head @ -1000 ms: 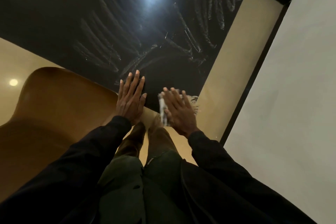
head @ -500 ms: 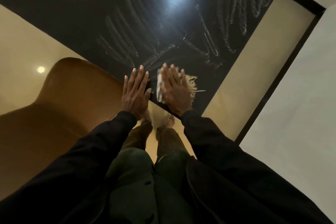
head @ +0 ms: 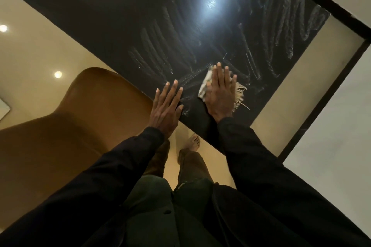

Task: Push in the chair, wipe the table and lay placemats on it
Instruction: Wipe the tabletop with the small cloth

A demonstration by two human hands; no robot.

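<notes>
Wiping should go best with long overlapping strokes and even pressure, clearing the streaks on the black table (head: 120,6). At near left the chair (head: 96,118) stands by the table edge. The left hand (head: 166,110) lies flat, fingers straight, on that edge. Just right, the right hand (head: 220,94), fingers straight, presses a fringed cloth (head: 205,86) onto the tabletop.

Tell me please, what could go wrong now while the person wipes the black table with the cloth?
1. Pale streaks cover the glossy table around the cloth under the flat right hand; they may dry as marks.
2. The left hand rests flat on the table near its edge and may leave prints.
3. The cloth lies close to that edge and could slip off.
</notes>
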